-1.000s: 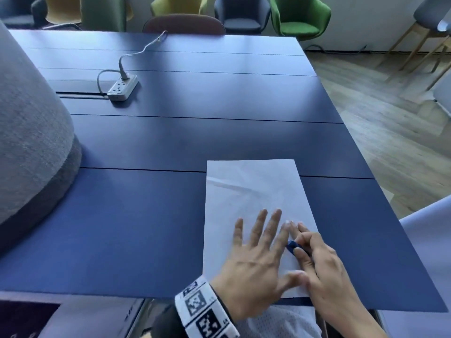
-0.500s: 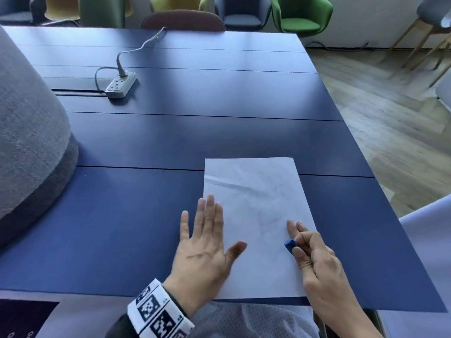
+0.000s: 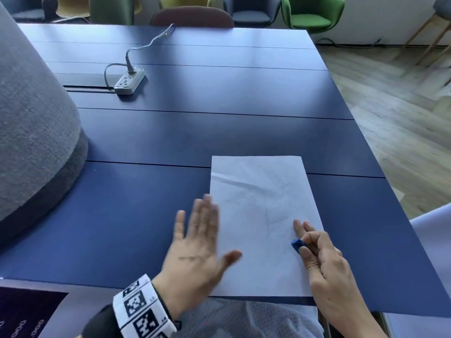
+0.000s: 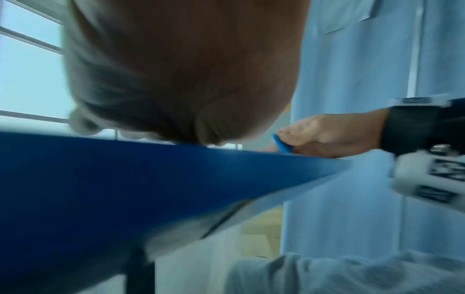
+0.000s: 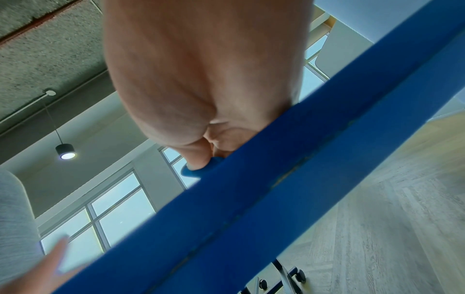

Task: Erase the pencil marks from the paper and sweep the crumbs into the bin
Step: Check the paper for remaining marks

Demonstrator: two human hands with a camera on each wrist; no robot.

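Observation:
A white sheet of paper with faint pencil marks lies on the blue table near its front edge. My left hand is flat with straight fingers at the paper's left edge, blurred, its thumb over the sheet. My right hand rests on the paper's right edge and pinches a small blue eraser between thumb and curled fingers, two fingers lying straight on the sheet. The eraser shows in the left wrist view and, under my thumb, as the eraser in the right wrist view. No bin is in view.
A large grey fabric-covered object stands on the table's left side. A white power strip with its cable lies at the back. Chairs line the far edge, among them a green chair. Wooden floor lies to the right.
My left hand has swept leftward across the paper, from beside the right hand to the sheet's left edge. The right hand with the eraser has stayed in place.

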